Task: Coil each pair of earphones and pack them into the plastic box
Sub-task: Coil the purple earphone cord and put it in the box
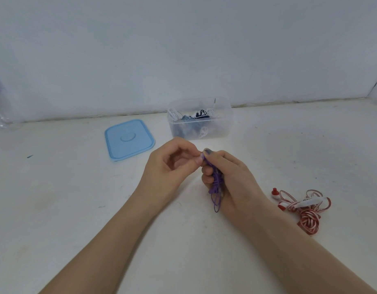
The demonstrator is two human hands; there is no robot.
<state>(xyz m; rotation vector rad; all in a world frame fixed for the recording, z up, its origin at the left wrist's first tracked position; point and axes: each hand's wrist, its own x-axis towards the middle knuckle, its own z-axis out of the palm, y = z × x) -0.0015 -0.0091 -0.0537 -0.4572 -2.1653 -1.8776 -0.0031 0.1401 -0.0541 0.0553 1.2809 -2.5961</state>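
**Purple earphones half hidden in the hands**

The right hand (230,179) curls round the coiled purple earphone cable (216,183), mostly hidden; the left hand (168,166) pinches its tip. The clear plastic box (201,129) stands near the surface's far edge, contents blurred.

From where I stand, nothing here can be read: no words, brands or numbers show anywhere. The blue lid (129,139) carries only a raised round mark at its middle, perhaps a moulded emblem, too faint to tell.
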